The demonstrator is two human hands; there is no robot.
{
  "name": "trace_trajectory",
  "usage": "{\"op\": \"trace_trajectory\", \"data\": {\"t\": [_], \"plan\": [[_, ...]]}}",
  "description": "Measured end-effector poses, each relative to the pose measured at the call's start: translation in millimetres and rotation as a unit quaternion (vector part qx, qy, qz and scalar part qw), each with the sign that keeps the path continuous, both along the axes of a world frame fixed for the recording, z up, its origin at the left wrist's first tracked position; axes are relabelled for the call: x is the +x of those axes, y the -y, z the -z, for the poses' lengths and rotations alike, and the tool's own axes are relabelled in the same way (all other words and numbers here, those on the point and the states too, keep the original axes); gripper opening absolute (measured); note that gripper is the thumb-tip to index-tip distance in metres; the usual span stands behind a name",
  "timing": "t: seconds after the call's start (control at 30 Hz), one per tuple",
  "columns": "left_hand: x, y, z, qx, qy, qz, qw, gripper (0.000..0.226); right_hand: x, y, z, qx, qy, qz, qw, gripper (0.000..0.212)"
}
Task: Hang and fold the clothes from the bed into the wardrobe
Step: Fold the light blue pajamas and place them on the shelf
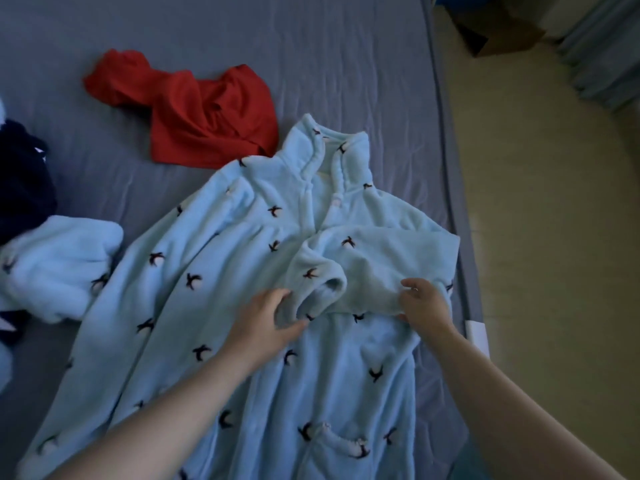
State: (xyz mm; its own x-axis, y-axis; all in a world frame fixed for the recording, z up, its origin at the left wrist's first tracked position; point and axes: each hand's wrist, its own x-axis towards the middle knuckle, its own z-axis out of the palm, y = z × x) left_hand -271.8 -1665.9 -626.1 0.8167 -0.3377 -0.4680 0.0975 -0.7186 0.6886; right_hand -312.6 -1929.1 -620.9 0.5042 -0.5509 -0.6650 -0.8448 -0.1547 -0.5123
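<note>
Pinching the sleeve [367, 268] folded across the chest of the robe [194, 278], left hand [266, 320] at the cuff [334, 284], right hand [424, 303] at the near edge, collar [329, 147] lying farthest away.

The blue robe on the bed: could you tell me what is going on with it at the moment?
A person is folding a light blue fleece robe spread face up on the bed. One sleeve is laid across its chest; the left hand grips the cuff end and the right hand pinches the sleeve's lower edge. A crumpled red garment lies beyond the collar, and a second light blue piece and a navy garment sit to the left.
</note>
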Motion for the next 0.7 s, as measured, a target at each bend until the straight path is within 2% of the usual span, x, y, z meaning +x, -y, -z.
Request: {"op": "trace_trajectory", "data": {"t": [0.1, 0.17, 0.23, 0.3, 0.33, 0.4, 0.5, 0.6, 0.7], "plan": [[-6.2, 36.2, 13.2, 0.0, 0.099, 0.011, 0.995, 0.085, -19.7, 11.5, 12.6, -0.067, 0.005, -0.13, 0.989, 0.037], [-4.0, 60.0, 23.2, 0.08, 0.137, 0.027, 0.987, 0.095, -29.6, 16.5, 21.0, -0.105, 0.006, -0.23, 0.968, 0.043], [0.6, 77.0, 32.9, 0.163, 0.123, 0.021, 0.979, 0.093, -35.6, 17.8, 27.0, -0.138, -0.013, -0.313, 0.939, 0.049], [7.1, 82.4, 40.8, 0.193, 0.125, 0.001, 0.973, 0.069, -37.2, 16.0, 31.6, -0.171, -0.034, -0.368, 0.913, 0.048], [12.1, 81.4, 43.0, 0.183, 0.137, -0.014, 0.973, 0.052, -36.3, 15.1, 33.1, -0.189, -0.033, -0.377, 0.906, 0.045], [25.5, 73.4, 41.0, 0.092, 0.12, -0.086, 0.985, 0.028, -31.9, 14.6, 33.6, -0.214, -0.011, -0.368, 0.905, 0.037], [53.4, 47.0, 26.4, -0.066, 0.048, -0.205, 0.975, 0.03, -28.4, 11.6, 29.1, -0.234, 0.025, -0.35, 0.907, 0.032], [90.2, 12.5, 8.8, -0.096, 0.069, -0.214, 0.97, 0.015, -25.6, 4.4, 20.9, -0.251, 0.049, -0.341, 0.905, 0.033], [127.2, -15.5, 3.8, -0.04, 0.109, -0.202, 0.972, 0.011, -18.5, -8.2, 20.3, -0.245, 0.032, -0.376, 0.893, 0.04]]}}
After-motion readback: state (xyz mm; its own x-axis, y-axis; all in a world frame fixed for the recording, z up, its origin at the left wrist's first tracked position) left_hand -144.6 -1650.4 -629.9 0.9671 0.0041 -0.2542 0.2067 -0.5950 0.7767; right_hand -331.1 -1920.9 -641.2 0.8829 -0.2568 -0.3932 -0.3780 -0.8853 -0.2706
